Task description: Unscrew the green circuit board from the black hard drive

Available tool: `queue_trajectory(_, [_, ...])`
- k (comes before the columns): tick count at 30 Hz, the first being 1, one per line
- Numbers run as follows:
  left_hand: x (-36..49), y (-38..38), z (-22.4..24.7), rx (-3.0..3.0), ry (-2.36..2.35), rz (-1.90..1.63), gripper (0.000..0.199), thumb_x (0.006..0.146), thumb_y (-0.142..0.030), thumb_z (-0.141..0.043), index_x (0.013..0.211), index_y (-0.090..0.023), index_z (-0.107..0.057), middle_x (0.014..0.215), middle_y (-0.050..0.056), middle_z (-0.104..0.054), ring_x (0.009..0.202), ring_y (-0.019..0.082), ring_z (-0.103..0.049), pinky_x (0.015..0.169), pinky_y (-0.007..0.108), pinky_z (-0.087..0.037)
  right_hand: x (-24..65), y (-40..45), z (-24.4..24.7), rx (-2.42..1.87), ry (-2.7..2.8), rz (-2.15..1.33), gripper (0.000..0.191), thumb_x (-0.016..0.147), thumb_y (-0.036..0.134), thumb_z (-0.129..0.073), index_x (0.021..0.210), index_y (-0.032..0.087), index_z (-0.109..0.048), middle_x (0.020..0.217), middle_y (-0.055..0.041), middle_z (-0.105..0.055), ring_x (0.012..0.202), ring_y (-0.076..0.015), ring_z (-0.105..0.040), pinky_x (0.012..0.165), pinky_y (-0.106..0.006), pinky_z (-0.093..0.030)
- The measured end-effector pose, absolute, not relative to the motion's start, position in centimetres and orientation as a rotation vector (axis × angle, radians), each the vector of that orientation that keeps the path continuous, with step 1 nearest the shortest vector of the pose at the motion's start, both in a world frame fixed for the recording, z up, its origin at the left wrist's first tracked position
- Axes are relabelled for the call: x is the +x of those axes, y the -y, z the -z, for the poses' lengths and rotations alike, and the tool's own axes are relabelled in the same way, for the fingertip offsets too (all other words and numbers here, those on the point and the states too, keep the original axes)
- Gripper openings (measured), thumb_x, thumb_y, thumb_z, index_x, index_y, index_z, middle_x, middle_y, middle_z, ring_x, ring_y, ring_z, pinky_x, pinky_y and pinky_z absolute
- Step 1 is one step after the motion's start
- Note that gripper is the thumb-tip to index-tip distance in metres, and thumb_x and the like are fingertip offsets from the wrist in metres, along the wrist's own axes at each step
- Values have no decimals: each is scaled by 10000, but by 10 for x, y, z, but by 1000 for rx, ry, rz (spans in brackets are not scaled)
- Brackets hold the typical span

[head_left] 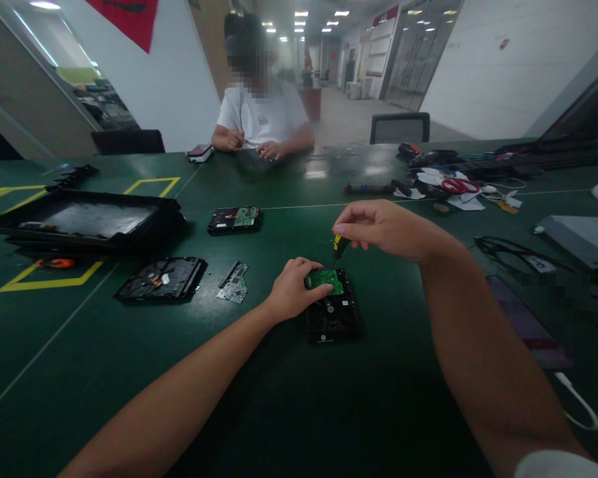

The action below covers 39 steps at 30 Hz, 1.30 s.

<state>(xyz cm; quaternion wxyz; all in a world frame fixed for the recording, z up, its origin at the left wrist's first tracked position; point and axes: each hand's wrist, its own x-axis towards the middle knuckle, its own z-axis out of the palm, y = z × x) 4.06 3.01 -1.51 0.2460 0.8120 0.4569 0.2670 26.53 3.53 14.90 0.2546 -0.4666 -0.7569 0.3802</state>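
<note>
A black hard drive (333, 320) with a green circuit board (335, 284) at its far end lies on the dark green table (299, 411). My left hand (295, 289) grips the drive by its left side, with the thumb lying across the board. Over the drive's far right corner, my right hand (379, 229) pinches a small yellow and black screwdriver (338, 245). The screwdriver points down, its tip at the far edge of the board. Left of my left hand lies a loose circuit board (234, 284).
An opened drive (162, 279), another drive (234, 219) and a black tray (84, 219) stand left. At right are red-handled scissors (461, 186), cables (518, 249), a grey box (578, 239) and a dark flat device (528, 322). A person (264, 116) sits opposite.
</note>
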Motion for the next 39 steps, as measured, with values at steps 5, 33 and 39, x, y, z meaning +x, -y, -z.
queue_trajectory(5, [41,-30,14,2224,-1249,-727,495,879,-526,-747,1286,-250,-687,1198,89,-668,1190,310,-588,1028,470,-516,262,-33,-150,-1257,2080,-1103,188,998,349,-622,960,181,-700,719,3,-664,557,-98,-558,510,-235,-417])
queue_trajectory(33, [41,-29,15,2228,-1242,-718,504,889,-535,-735,1299,-246,-684,1199,95,-666,1189,315,-582,1034,479,-512,261,-36,-146,-1120,2125,-1056,198,1026,321,-567,1044,192,-716,993,-38,-737,653,-94,-615,551,-221,-462])
queue_trajectory(39, [40,-30,16,2232,-1242,-725,491,887,-532,-737,1289,-255,-687,1213,92,-667,1184,314,-585,1033,481,-512,262,-35,-146,-1124,2105,-1176,203,1028,350,-576,1065,179,-680,705,-1,-674,638,-132,-649,579,-240,-493])
